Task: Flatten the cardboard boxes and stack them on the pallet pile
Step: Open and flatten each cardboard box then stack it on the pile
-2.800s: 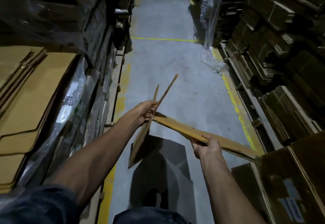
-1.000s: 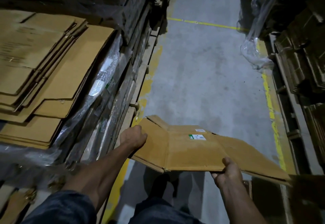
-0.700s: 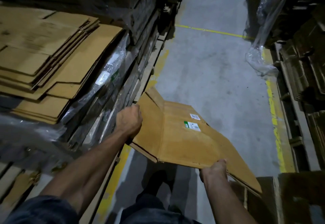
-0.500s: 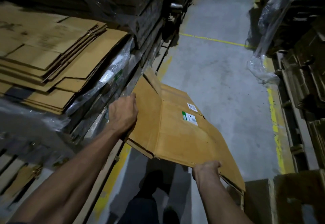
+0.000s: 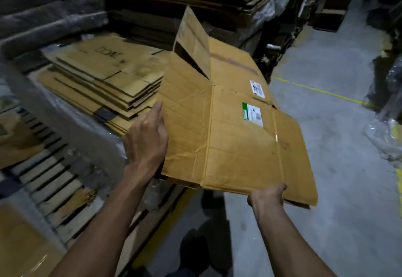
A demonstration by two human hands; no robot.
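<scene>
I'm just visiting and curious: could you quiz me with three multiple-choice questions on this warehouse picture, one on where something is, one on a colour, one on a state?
1. Where is the stack of flattened brown cardboard sheets?
A. left of the held box
B. on the grey floor at right
C. behind the person

2. What colour edges the larger white label?
A. red
B. green
C. blue

3. How is the flattened brown cardboard box held?
A. one hand
B. not held
C. both hands

Answers: A, it lies left of the box; B, a green strip shows; C, left hand and right hand hold its edges.

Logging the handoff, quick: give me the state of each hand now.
Left hand: holding the left edge of the flattened cardboard box, fingers out of sight behind it.
Right hand: gripping the box's near edge.
</scene>
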